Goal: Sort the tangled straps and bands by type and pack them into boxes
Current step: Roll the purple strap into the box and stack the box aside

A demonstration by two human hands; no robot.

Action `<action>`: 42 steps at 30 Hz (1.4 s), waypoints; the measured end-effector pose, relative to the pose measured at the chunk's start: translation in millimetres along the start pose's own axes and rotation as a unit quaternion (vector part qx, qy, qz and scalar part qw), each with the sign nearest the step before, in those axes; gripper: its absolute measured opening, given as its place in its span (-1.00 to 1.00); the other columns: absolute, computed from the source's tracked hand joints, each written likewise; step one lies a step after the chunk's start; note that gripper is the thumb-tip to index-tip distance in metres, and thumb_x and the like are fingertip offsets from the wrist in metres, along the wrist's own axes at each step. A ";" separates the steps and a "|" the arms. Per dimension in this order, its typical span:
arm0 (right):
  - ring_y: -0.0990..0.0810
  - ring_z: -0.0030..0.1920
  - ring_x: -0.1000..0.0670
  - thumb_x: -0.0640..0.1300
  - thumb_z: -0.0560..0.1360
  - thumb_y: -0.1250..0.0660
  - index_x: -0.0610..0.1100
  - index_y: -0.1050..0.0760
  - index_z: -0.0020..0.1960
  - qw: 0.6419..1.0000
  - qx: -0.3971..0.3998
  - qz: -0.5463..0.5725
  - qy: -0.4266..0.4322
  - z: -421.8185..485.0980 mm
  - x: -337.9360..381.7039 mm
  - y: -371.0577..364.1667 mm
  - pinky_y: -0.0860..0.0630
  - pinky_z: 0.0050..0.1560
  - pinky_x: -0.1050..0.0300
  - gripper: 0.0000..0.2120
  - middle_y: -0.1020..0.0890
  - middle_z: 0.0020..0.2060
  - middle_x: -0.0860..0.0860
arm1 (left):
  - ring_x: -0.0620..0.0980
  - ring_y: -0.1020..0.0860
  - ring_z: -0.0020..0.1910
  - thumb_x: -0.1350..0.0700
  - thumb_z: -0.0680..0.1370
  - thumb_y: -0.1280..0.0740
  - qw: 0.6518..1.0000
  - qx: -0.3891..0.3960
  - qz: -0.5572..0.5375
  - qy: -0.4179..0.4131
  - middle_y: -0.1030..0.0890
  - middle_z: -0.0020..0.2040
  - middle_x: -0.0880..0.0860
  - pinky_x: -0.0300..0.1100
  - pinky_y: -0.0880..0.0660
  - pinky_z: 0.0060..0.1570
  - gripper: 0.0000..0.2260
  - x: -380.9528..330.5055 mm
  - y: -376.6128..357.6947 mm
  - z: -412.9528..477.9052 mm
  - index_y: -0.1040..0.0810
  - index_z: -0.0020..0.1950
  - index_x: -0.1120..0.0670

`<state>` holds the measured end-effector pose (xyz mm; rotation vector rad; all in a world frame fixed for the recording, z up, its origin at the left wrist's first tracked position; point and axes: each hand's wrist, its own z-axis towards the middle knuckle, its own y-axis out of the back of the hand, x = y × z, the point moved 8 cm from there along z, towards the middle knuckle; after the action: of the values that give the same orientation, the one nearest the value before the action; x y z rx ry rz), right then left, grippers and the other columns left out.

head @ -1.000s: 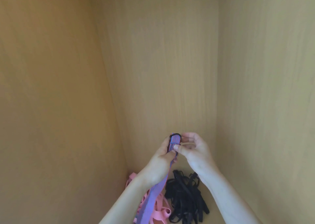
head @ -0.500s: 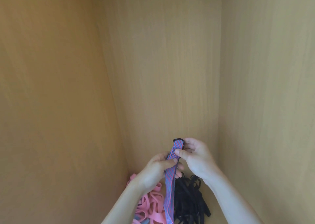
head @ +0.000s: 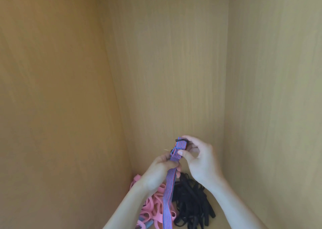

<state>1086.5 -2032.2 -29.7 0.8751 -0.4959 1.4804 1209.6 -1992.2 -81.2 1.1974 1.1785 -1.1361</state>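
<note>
Both hands work low in the frame's centre: the right hand (head: 198, 160) pinches the folded top end of the striped strap (head: 169, 183), and the left hand (head: 160, 171) grips it just below. It looks like rolling up; next it needs winding clear of the pink bands (head: 153, 209) and black straps (head: 191, 201) beneath.

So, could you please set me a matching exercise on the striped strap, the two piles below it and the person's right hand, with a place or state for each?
Things:
1. striped blue-and-red woven strap
2. pile of pink flat bands
3. tangle of narrow black straps
4. right hand

Places or states:
A. lies to the right of the hanging strap
B. fingers pinch the strap's looped top end
C. held up, hanging down between the two piles
D. lies to the left of the hanging strap

Pairs: 1-C, 2-D, 3-A, 4-B.
</note>
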 end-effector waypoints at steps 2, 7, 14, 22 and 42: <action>-0.66 -0.04 0.15 -0.33 0.42 -0.49 0.19 -0.58 0.07 0.998 -0.010 -0.038 0.057 -4.9 7.0 -0.7 -0.46 0.03 0.39 -0.56 -0.66 -0.02 0.26 | 0.07 -0.54 -0.27 0.27 0.35 -0.29 0.999 0.017 -0.048 0.001 -0.56 -0.19 0.14 -0.15 -0.52 -0.15 -0.65 0.3 0.1 -2.7 -0.52 0.14 0.19; -0.60 0.09 0.05 -0.36 0.43 -0.35 -0.04 -0.61 0.11 0.967 -0.041 -0.125 0.218 -24.6 24.9 -5.5 -0.50 0.13 0.23 -0.66 -0.58 0.08 0.16 | 0.10 -0.58 -0.05 0.19 0.43 -0.35 0.988 0.078 -0.133 -0.020 -0.57 0.04 0.19 -0.08 -0.55 0.03 -0.55 -5.0 -4.4 -9.1 -0.47 0.33 0.18; -0.58 0.12 0.06 -0.50 0.30 -0.37 -0.10 -0.63 0.04 0.967 -0.026 -0.108 0.230 -35.9 21.0 -15.2 -0.51 0.12 0.21 -0.57 -0.58 0.08 0.14 | 0.21 -0.58 0.13 0.24 0.48 -0.47 0.990 0.063 -0.113 -0.047 -0.60 0.12 0.24 0.07 -0.51 0.20 -0.49 -11.9 5.6 -15.7 -0.42 0.40 0.18; -0.58 0.27 0.01 -0.39 0.40 -0.24 -0.05 -0.59 0.23 0.983 0.086 -0.030 0.158 -47.6 9.8 -28.1 -0.59 0.17 0.13 -0.52 -0.52 0.27 0.17 | 0.27 -0.56 0.06 0.46 0.37 -0.42 0.987 0.048 -0.148 -0.039 -0.56 0.09 0.27 0.20 -0.51 0.17 -0.26 -3.3 16.5 -14.2 -0.35 0.48 0.03; -0.45 -0.10 -0.14 -0.05 0.48 -0.36 -0.12 -0.69 0.11 0.903 0.251 0.301 -0.177 -23.1 -21.3 -43.2 -0.24 0.02 -0.12 -0.73 -0.65 -0.05 -0.17 | 0.02 -0.32 -0.39 0.46 0.17 -0.09 0.964 0.200 -0.169 0.047 -0.40 -0.23 0.15 -0.20 -0.19 -0.48 -0.45 2.5 -9.2 -22.9 -0.51 0.10 0.19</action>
<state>1121.7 -2023.1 -68.8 1.5107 -0.7094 2.0768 1199.5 -1969.7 -84.4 1.3978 1.2966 -1.6485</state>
